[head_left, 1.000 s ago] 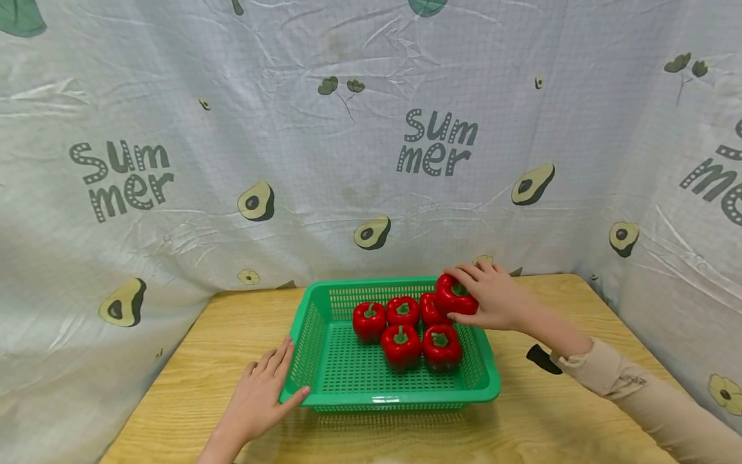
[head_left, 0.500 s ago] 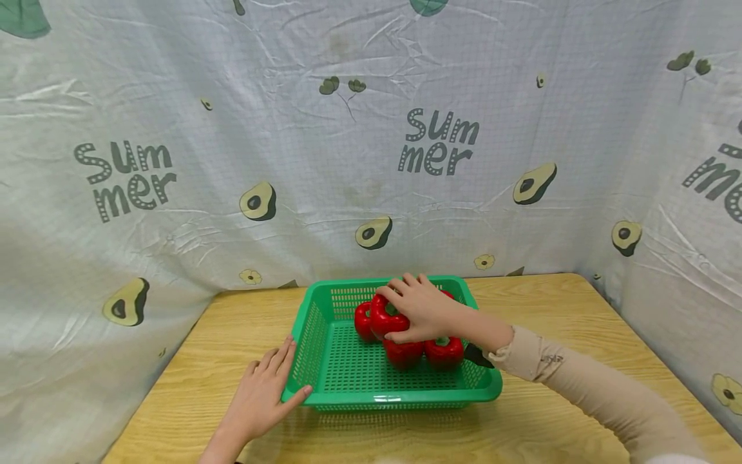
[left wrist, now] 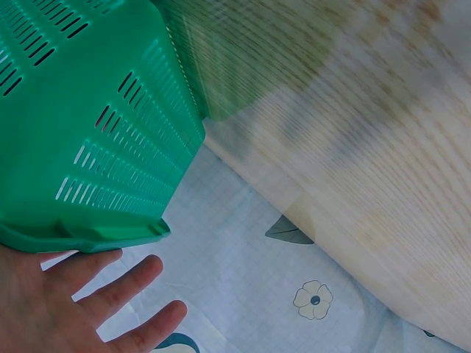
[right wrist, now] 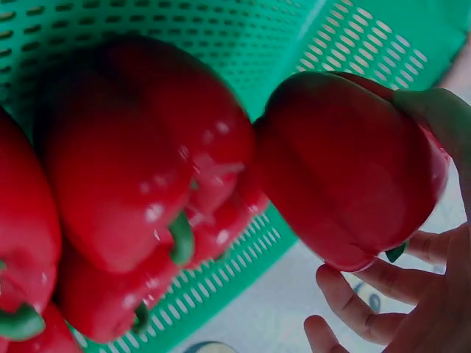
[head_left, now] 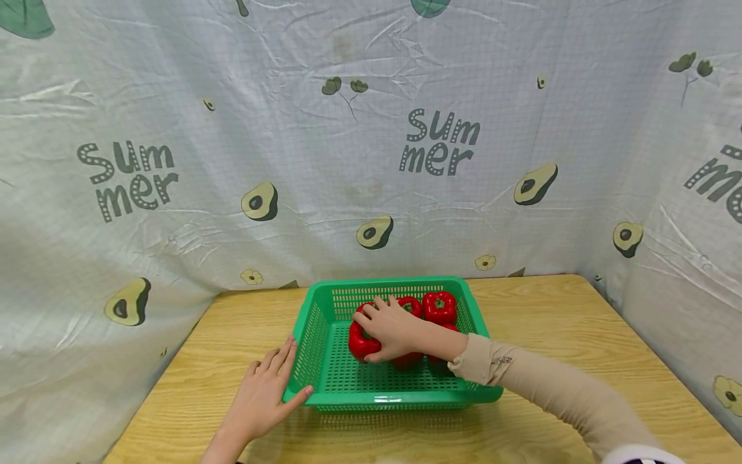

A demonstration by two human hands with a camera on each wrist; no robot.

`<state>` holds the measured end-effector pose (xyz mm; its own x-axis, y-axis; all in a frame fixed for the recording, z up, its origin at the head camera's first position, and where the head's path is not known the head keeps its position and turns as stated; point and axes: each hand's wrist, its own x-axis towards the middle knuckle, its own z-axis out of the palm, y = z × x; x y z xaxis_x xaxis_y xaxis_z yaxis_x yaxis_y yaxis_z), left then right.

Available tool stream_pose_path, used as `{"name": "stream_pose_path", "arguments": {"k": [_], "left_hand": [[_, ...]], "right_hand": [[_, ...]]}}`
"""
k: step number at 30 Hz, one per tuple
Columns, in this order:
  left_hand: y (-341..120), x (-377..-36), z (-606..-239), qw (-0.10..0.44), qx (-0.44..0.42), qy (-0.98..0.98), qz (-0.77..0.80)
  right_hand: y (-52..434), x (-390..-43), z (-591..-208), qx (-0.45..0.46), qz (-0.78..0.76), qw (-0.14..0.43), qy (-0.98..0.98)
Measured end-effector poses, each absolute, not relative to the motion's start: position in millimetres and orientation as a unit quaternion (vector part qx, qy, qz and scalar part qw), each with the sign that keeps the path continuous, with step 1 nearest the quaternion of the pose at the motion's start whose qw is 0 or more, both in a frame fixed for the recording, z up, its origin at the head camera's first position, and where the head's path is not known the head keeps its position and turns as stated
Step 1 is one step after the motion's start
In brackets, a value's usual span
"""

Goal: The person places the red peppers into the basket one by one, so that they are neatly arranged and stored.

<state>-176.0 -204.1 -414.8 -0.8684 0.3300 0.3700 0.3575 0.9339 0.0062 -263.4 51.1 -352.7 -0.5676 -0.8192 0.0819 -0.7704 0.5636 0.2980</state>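
Red pepper (head_left: 361, 340) sat gripped in right hand (head_left: 390, 328) low over green basket (head_left: 382, 401) floor, left of other peppers (head_left: 438, 307), w/ left hand (head_left: 263, 396) flat on basket's near-left corner.

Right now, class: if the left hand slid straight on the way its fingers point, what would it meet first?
The left hand lies flat on the table, fingers pointing at the green basket. It would meet the basket's near left wall at once; the fingertips seem to touch it already.
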Motion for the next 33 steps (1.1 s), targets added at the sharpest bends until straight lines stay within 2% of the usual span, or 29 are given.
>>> {"name": "stream_pose_path", "arguments": {"k": [6,23,28,33], "left_hand": [[-204.6,-176.9,-414.4,0.187,-0.178,-0.965,-0.037],[-205.2,-175.7,-413.6,0.184,-0.177,-0.966,-0.039],[-205.6,-175.4,-413.2,0.181,-0.176,-0.967,-0.041],[-207.6,-174.0,-413.5,0.177,-0.172,-0.968,-0.044]], "right_hand": [[42.7,-265.2,-365.7,0.447,-0.125,0.083,-0.882],[37.6,-271.0,-393.2,0.44,-0.198,0.112,-0.869],[41.1,-270.7,-389.2,0.444,-0.193,0.101,-0.869],[50.9,-266.7,-370.7,0.445,-0.153,0.061,-0.88]]}}
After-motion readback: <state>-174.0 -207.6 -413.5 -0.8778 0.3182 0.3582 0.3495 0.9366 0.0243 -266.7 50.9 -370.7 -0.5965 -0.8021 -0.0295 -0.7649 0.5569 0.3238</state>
